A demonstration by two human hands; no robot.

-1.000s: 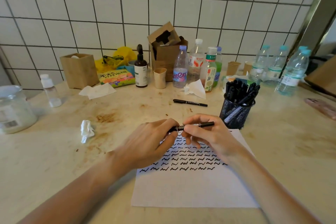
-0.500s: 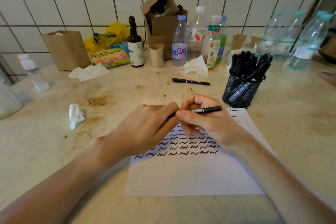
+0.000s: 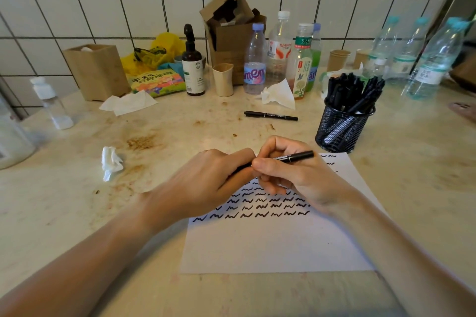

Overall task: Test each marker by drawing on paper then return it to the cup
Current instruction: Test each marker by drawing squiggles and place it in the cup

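Both hands meet over the white paper (image 3: 278, 244), which carries several rows of black squiggles. My right hand (image 3: 291, 175) grips a black marker (image 3: 296, 157) lying nearly level, its free end pointing right. My left hand (image 3: 206, 183) pinches the marker's left end; that end is hidden under my fingers. A black mesh cup (image 3: 343, 127) full of black markers stands at the paper's far right corner. Another black marker (image 3: 270, 115) lies loose on the counter beyond my hands.
Crumpled tissues (image 3: 110, 162) lie left of my hands and further back. Bottles (image 3: 255, 59), a paper cup (image 3: 223, 79), a cardboard box (image 3: 229, 33) and a wooden box (image 3: 98, 69) line the tiled wall. Water bottles (image 3: 432, 59) stand at the right.
The camera has tilted down and moved closer. Both hands keep hold of the marker in much the same pose over the paper.
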